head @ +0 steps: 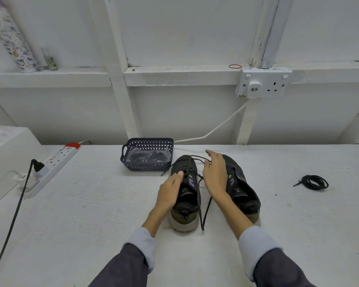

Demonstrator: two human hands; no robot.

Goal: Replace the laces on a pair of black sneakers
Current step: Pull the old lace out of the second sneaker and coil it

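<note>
Gripped by the left hand (169, 191), the left sneaker (184, 212) is steadied toe-away. Its lace (207, 212) is looped up to the right hand (215, 177), fingers spread; a pinch cannot be told.
</note>
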